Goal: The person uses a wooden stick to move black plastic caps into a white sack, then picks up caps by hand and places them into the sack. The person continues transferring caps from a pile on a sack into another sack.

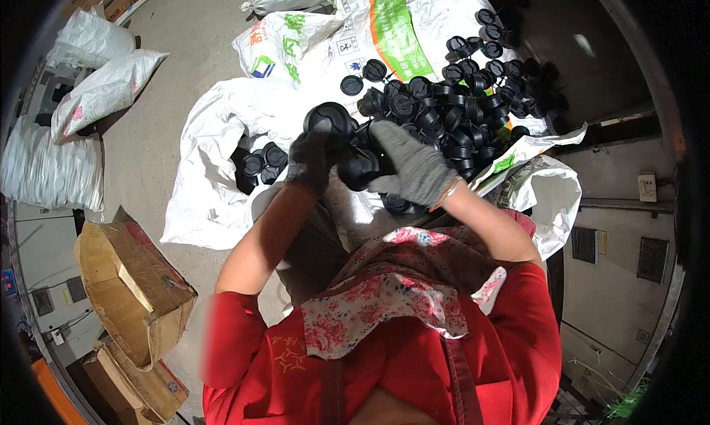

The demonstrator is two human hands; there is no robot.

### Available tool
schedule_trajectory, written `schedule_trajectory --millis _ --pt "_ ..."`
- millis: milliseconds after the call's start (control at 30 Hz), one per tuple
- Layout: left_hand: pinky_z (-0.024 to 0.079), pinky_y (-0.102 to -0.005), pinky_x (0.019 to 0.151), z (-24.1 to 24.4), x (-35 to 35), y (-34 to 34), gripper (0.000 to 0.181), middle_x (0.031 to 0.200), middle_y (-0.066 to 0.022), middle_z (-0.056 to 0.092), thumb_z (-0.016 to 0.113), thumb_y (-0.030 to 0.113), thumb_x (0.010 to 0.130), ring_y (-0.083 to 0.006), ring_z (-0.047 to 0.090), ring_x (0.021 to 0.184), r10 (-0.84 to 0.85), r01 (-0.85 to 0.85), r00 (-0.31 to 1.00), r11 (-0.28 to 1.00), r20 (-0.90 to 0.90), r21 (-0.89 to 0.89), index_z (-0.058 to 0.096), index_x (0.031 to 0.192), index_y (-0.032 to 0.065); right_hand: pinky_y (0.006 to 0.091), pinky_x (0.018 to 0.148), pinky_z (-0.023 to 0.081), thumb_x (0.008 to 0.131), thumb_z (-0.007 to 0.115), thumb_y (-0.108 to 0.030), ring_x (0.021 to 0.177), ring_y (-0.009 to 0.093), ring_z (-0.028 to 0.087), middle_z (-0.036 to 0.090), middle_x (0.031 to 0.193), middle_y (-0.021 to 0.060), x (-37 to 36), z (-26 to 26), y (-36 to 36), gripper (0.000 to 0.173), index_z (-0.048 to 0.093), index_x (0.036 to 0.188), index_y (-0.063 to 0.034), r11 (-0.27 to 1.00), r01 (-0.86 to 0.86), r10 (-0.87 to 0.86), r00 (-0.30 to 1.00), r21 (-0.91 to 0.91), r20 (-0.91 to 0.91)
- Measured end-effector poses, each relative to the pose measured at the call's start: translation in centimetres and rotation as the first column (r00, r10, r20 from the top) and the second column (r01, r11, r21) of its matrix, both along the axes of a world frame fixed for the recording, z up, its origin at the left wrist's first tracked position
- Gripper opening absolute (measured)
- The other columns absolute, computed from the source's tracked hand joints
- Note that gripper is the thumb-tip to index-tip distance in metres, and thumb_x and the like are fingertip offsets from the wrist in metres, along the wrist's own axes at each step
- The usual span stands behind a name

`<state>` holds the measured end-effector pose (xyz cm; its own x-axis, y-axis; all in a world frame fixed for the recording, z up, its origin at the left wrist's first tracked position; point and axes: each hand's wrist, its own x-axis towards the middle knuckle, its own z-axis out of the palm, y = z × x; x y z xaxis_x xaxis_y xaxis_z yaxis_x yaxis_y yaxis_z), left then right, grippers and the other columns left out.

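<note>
Both my hands wear grey knit gloves and are close together in front of me. In my left hand [312,158] is a round black plastic cap [328,117], the thumb on its face. My right hand [413,164] is at another black plastic part [358,167] between the hands; its fingers reach over the edge of the pile, and whether they grip it I cannot tell. A large heap of ribbed black plastic caps [457,112] lies on a white woven sack [333,53] with a green stripe. More caps [265,161] lie in the mouth of a white woven sack [194,203] at left.
An empty-looking cardboard box [133,292] stands at lower left, with another carton [138,386] below it. Filled white sacks [105,87] and a stack of folded sacks [52,164] are at far left. An open white sack [554,197] stands right of my right arm.
</note>
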<state>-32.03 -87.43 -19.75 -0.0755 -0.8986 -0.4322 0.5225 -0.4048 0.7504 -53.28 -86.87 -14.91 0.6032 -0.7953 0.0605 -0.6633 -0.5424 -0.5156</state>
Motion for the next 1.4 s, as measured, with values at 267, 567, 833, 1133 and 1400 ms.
schedule_trajectory --millis 267,567,833,1133,1400 --pt "0.046 -0.0325 0.085 6.1 2.1 4.7 0.032 0.109 -0.0057 0.059 0.053 0.022 0.090 -0.0207 0.058 0.093 -0.262 0.488 0.776 0.826 0.573 -0.283 0.054 0.118 0.0065 0.0303 0.056 0.046 0.079 0.058 -0.009 0.063 0.020 0.057 0.058 0.070 0.0072 1.6 -3.5 1.5 0.008 0.059 0.085 -0.0039 0.905 -0.265 0.111 0.903 0.334 0.416" --pt "0.043 -0.0284 0.090 2.2 2.5 6.6 0.041 0.112 -0.0050 0.055 0.053 0.016 0.089 -0.0158 0.053 0.102 -0.197 0.175 0.904 0.980 -0.379 -0.093 0.045 0.127 0.0037 0.0323 0.076 0.049 0.088 0.054 -0.020 0.081 0.016 0.061 0.065 0.088 0.0075 3.9 -2.0 0.0 0.022 0.063 0.094 -0.0007 0.989 0.079 -0.012 0.879 -0.121 0.476" --pt "0.039 -0.0404 0.095 4.4 6.3 5.9 0.073 0.117 -0.0170 0.053 0.070 0.026 0.070 -0.0322 0.050 0.108 0.560 0.836 -0.100 0.496 0.823 -0.235 0.040 0.131 -0.0020 0.0344 0.076 0.050 0.077 0.061 -0.011 0.088 0.024 0.063 0.065 0.092 0.0131 3.8 -3.2 -3.0 0.018 0.065 0.093 -0.0030 0.976 0.190 -0.162 0.961 -0.110 0.225" --pt "0.035 -0.0424 0.100 5.5 7.4 4.0 0.067 0.122 -0.0203 0.049 0.072 0.026 0.073 -0.0346 0.046 0.115 0.357 0.562 0.112 0.747 0.927 -0.355 0.044 0.126 -0.0023 0.0378 0.073 0.048 0.083 0.048 -0.017 0.095 0.026 0.057 0.057 0.107 0.0102 -5.0 -13.3 -7.2 0.027 0.058 0.107 -0.0095 0.990 -0.107 0.000 0.656 -0.093 -0.755" --pt "0.038 -0.0422 0.098 2.7 -3.0 3.0 0.082 0.124 -0.0243 0.046 0.072 0.030 0.070 -0.0380 0.044 0.118 0.331 0.724 0.152 0.604 0.931 -0.333 0.032 0.134 0.0002 0.0375 0.078 0.047 0.080 0.045 -0.012 0.091 0.026 0.057 0.057 0.103 0.0134 -0.4 -2.1 -2.2 0.037 0.052 0.116 -0.0036 0.842 -0.245 0.204 0.969 -0.481 -0.136"
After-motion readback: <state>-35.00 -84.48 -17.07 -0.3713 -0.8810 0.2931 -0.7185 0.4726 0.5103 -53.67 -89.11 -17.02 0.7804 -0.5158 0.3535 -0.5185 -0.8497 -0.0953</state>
